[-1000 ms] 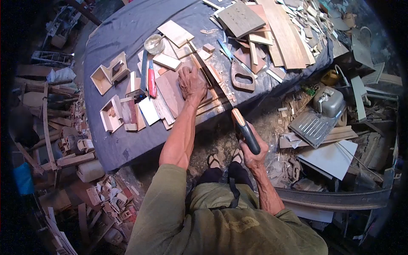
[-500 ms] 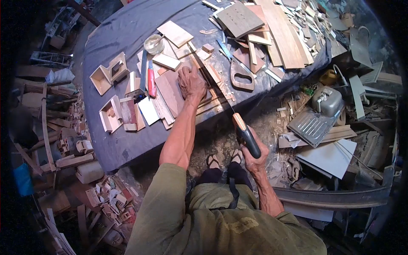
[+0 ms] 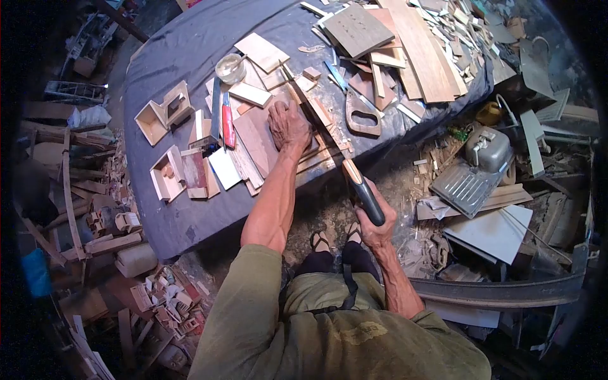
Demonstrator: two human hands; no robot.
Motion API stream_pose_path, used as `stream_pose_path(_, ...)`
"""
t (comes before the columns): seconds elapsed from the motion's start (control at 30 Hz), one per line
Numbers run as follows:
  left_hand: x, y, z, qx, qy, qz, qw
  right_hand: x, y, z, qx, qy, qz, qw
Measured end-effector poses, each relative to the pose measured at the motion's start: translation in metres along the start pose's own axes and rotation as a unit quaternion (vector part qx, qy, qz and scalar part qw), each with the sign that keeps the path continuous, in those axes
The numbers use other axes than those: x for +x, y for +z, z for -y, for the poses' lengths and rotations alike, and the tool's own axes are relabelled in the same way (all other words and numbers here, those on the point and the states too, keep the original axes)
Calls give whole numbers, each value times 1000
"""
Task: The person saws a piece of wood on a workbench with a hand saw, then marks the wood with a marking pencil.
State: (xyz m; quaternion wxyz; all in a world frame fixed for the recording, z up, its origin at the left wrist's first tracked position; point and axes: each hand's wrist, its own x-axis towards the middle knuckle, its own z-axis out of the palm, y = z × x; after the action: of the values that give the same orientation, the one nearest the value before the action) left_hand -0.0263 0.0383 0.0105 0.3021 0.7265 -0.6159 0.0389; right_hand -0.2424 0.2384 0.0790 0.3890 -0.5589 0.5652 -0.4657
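My right hand [image 3: 378,223] is wrapped round the black and light-wood handle of a handsaw [image 3: 363,192]. Its long blade reaches forward across the table edge, beside small wooden strips [image 3: 323,112]. Just left of the blade, my left hand [image 3: 290,126] presses down with curled fingers on a piece of wood, mostly hidden beneath it. Under and beside that hand lies a brown wooden board [image 3: 251,134]. A second handsaw with a wooden handle [image 3: 363,115] rests to the right of the blade. Left of my hand is a red-handled tool [image 3: 227,123].
Small open wooden boxes [image 3: 166,172] sit at the table's left, and a jar [image 3: 230,67] stands behind my left hand. Boards and offcuts [image 3: 411,57] pile up at the back right. A metal sink [image 3: 470,187] and scrap wood lie on the floor around the cloth-covered table [image 3: 183,218].
The saw and my right hand have moved forward, toward the table, and the handle is now closer to its edge. My left hand stays in nearly the same place on the wood.
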Motion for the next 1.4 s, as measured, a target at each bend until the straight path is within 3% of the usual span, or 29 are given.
stream_pose_path(0.2,-1,-6,3,18,41,21,999,14,10,15,10,-12,4,1000)
stream_pose_path(0.5,-1,4,1,16,-11,-20,1000,23,6,-1,34,43,44,998)
stream_pose_path(0.6,-3,2,-5,17,-8,-37,999,-19,-23,-2,21,6,33,999)
stream_pose_path(0.7,-2,16,4,24,15,-76,997,-76,-56,0,1,45,20,999)
stream_pose_path(0.8,-1,6,-1,5,5,-36,999,-101,-69,6,-16,65,21,998)
stream_pose_path(0.9,-1,13,6,4,29,-49,998,-103,-65,-3,-33,14,-26,999)
stream_pose_path(0.93,0,12,8,-2,28,-47,998,-102,-66,0,-5,71,-21,997)
stream_pose_path(1.13,0,5,2,6,22,-31,999,-95,-78,24,-30,100,17,994)
stream_pose_path(1.37,-4,2,-1,20,23,-52,998,-151,-126,27,-44,37,-9,998)
stream_pose_path(1.4,-5,4,0,19,25,-52,998,-146,-123,33,-38,109,-10,993)
